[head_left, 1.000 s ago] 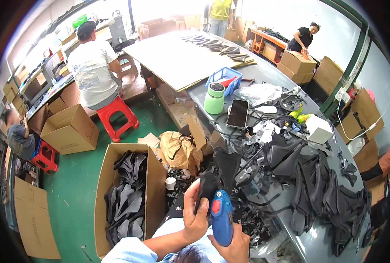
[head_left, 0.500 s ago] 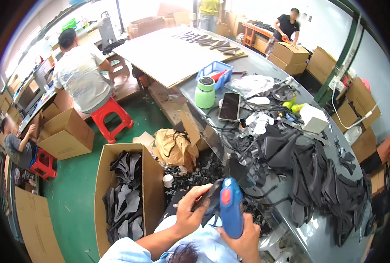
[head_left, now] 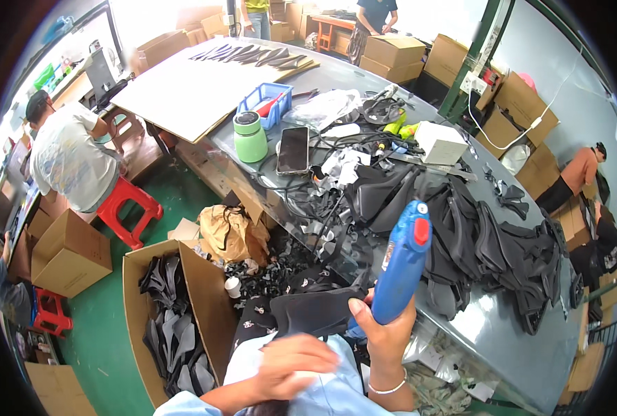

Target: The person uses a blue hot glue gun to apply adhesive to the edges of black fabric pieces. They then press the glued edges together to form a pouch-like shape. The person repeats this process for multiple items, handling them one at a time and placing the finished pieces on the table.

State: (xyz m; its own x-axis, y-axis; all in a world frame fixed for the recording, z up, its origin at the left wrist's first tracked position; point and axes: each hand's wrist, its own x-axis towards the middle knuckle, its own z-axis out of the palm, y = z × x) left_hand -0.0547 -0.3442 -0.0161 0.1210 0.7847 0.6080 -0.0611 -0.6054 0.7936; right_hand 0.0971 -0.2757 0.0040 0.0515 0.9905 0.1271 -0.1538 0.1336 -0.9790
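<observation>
My right hand [head_left: 389,333] is wrapped round a blue handheld power tool [head_left: 398,270] with a red button, its narrow end pointing up and away from me. A curved black padded piece [head_left: 312,313] lies above my lap, its right end against my right thumb; whether the thumb also pinches it, I cannot tell. My left hand [head_left: 298,360] is just below this piece, its fingers smeared by motion. To my left, an open cardboard box [head_left: 208,305] holds several similar black and grey pieces [head_left: 173,340]. A heap of black padded pieces [head_left: 461,236] covers the table to my right.
On the grey table [head_left: 485,336] are a green bottle [head_left: 250,142], a phone [head_left: 293,150], a blue basket [head_left: 281,114] and a white box [head_left: 441,143]. Black scraps and a brown bag [head_left: 232,234] lie beyond my lap. Seated and standing people work around.
My left hand has come off the black piece and moved down toward me. The tool has risen to the right in my right hand. My view has turned rightward.
</observation>
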